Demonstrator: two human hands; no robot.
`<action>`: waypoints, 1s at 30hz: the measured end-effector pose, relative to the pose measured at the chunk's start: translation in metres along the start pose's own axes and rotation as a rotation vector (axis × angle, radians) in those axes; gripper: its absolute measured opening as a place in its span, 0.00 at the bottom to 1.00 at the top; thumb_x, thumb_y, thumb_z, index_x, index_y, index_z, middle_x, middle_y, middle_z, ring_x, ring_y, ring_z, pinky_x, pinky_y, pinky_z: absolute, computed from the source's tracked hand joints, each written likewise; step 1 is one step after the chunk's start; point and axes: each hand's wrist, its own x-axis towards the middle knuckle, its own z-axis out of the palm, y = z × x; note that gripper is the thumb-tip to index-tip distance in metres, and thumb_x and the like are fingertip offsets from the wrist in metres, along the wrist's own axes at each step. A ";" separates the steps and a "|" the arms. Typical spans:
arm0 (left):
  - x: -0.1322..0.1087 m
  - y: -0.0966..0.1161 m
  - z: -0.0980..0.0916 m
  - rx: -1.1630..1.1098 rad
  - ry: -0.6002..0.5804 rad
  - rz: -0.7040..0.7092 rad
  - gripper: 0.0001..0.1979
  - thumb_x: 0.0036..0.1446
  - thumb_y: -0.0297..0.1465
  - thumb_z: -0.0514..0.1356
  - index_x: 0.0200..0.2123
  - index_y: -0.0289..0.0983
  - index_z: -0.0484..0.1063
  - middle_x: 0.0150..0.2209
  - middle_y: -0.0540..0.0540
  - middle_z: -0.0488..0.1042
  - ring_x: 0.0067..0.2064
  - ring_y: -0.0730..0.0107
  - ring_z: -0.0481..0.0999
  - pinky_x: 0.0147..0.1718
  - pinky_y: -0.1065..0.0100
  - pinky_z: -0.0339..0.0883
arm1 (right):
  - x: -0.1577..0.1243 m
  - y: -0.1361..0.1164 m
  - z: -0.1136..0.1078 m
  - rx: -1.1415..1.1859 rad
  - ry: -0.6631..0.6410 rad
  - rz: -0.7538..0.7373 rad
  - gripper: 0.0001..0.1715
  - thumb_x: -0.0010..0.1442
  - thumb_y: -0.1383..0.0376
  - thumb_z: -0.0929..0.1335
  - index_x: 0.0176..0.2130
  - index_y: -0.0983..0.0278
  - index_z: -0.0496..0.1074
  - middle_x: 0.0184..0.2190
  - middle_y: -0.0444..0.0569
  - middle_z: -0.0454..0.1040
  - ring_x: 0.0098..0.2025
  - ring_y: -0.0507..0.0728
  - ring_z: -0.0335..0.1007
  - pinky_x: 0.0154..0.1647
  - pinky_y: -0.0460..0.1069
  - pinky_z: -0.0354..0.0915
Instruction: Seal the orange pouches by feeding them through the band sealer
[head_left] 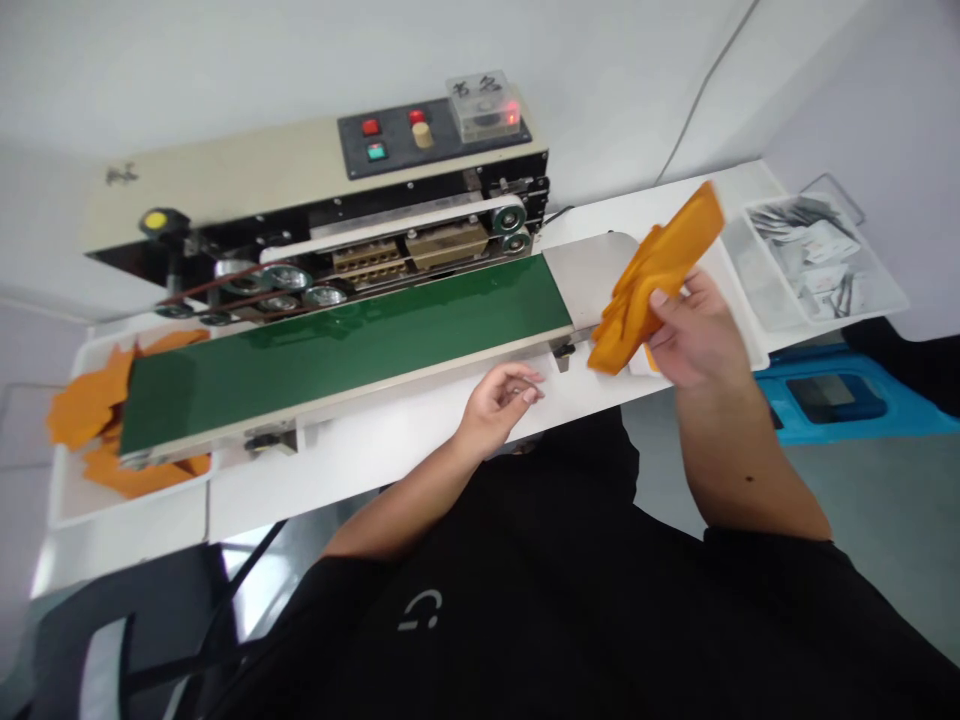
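Several orange pouches [649, 285] in a loose stack are gripped by my right hand [697, 330], raised over the right end of the table. My left hand [504, 400] hovers near the table's front edge, its fingers curled and partly apart, with nothing visible in it. Between the hands and the wall stands a sealing machine [300, 190] with rollers, a control panel [435, 135] and a green conveyor belt [345, 345]. The belt carries no pouch. A grey metal plate [592, 275] adjoins its right end.
A white bin [67, 500] with orange pouches sits at the belt's left end. At far right is a clear tray [772, 290] with small packets. A blue object [900, 400] lies below, and a black chair [67, 620] stands lower left.
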 end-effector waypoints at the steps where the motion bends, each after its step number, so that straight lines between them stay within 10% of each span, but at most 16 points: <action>1: 0.005 0.011 0.002 -0.023 0.011 0.053 0.26 0.63 0.52 0.74 0.52 0.40 0.78 0.52 0.39 0.82 0.47 0.60 0.85 0.49 0.58 0.80 | -0.016 0.010 0.019 0.046 -0.065 0.076 0.33 0.50 0.54 0.87 0.50 0.49 0.75 0.52 0.44 0.83 0.58 0.66 0.80 0.55 0.62 0.79; 7: 0.007 0.052 -0.010 -0.085 0.006 0.151 0.39 0.59 0.58 0.74 0.64 0.41 0.75 0.65 0.34 0.77 0.66 0.41 0.80 0.58 0.47 0.79 | -0.101 0.073 0.080 0.120 -0.409 0.613 0.32 0.50 0.54 0.88 0.50 0.54 0.79 0.45 0.48 0.85 0.43 0.63 0.84 0.47 0.59 0.79; 15: -0.065 0.018 -0.045 -0.065 -0.300 -0.132 0.23 0.66 0.54 0.70 0.48 0.41 0.86 0.54 0.33 0.86 0.58 0.43 0.87 0.59 0.44 0.80 | -0.129 0.097 0.060 0.057 -0.859 0.897 0.30 0.53 0.56 0.86 0.52 0.61 0.84 0.50 0.53 0.86 0.51 0.64 0.85 0.56 0.58 0.78; 22: -0.069 0.015 -0.048 -0.175 -0.105 -0.107 0.31 0.62 0.50 0.75 0.63 0.44 0.77 0.72 0.33 0.74 0.70 0.43 0.77 0.67 0.46 0.74 | -0.117 0.100 0.075 0.010 -0.501 0.783 0.32 0.51 0.54 0.88 0.51 0.59 0.82 0.42 0.48 0.83 0.40 0.58 0.82 0.36 0.50 0.75; 30: -0.042 0.030 -0.031 -0.132 -0.012 -0.012 0.35 0.59 0.47 0.78 0.62 0.44 0.70 0.69 0.35 0.74 0.66 0.46 0.81 0.61 0.51 0.79 | -0.101 0.092 0.105 0.107 -0.246 0.531 0.27 0.53 0.49 0.86 0.45 0.55 0.79 0.40 0.46 0.81 0.38 0.58 0.77 0.36 0.53 0.76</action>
